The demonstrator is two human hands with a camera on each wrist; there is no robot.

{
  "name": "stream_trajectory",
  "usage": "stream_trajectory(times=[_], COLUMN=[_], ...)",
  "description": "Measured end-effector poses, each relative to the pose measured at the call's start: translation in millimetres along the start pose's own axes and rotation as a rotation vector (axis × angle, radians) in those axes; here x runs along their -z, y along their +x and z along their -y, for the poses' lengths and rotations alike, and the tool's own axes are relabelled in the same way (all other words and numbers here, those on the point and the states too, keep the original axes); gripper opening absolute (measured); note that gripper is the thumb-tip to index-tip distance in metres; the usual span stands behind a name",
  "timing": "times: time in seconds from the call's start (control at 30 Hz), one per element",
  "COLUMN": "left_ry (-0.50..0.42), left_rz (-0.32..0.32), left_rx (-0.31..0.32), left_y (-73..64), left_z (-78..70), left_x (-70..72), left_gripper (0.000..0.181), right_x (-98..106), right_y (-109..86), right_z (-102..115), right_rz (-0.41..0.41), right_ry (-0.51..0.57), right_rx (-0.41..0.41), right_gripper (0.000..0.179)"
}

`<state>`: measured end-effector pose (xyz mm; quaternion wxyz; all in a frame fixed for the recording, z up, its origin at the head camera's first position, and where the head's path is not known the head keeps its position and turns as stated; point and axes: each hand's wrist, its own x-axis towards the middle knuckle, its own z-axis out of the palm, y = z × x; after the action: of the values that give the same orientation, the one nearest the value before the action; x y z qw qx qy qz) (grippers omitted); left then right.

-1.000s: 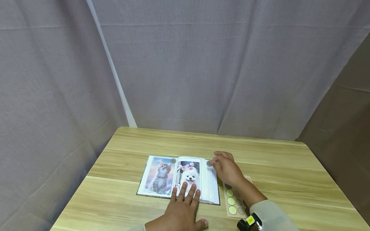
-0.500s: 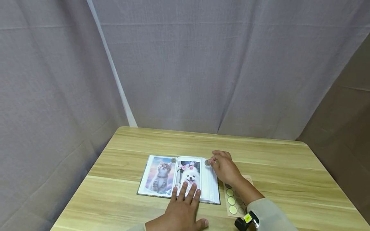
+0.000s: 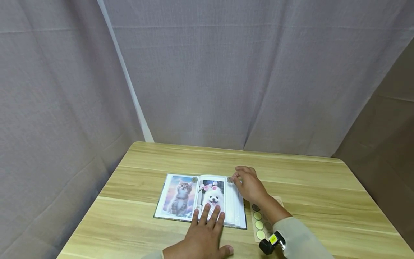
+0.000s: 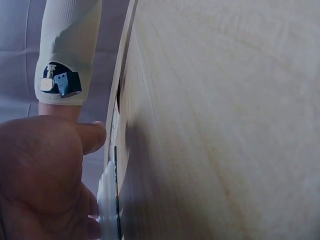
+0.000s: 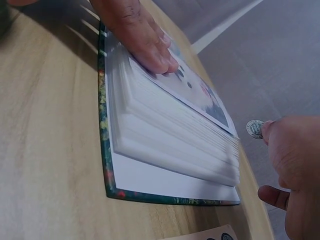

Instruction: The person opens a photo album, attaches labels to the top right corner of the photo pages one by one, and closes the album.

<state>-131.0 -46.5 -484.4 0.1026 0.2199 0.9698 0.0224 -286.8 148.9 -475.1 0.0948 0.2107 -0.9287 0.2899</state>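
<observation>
An open photo album lies on the table. Its left page has a kitten photo with a round sticker at the upper right corner; its right page shows a white puppy photo. My left hand rests with spread, straight fingers on the lower part of the puppy page. Thumb and index finger of my right hand pinch another round sticker, printed and clear-edged. In the right wrist view it is held off the page, beyond the album's far corner. The left wrist view shows the left palm beside the album's edge.
A sheet of round stickers lies right of the album, partly under the right forearm. The wooden table ends at grey curtains behind and on the left. A black camera sits on the right wrist.
My right hand has shifted a little left and away from me, carrying the round sticker toward the puppy photo's upper right corner. The left hand and album stay put.
</observation>
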Motion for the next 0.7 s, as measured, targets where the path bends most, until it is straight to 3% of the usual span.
stream_trajectory(times=[0.7], left_ry=[-0.015], left_rz=[0.003], left_rx=[-0.003], left_y=[1.4], left_z=[1.9], left_x=[-2.4], left_gripper=[0.102], right_x=[-8.3], right_y=[9.2], right_z=[1.5], right_rz=[0.007], right_ry=[0.017], right_rx=[-0.018], right_gripper=[0.012])
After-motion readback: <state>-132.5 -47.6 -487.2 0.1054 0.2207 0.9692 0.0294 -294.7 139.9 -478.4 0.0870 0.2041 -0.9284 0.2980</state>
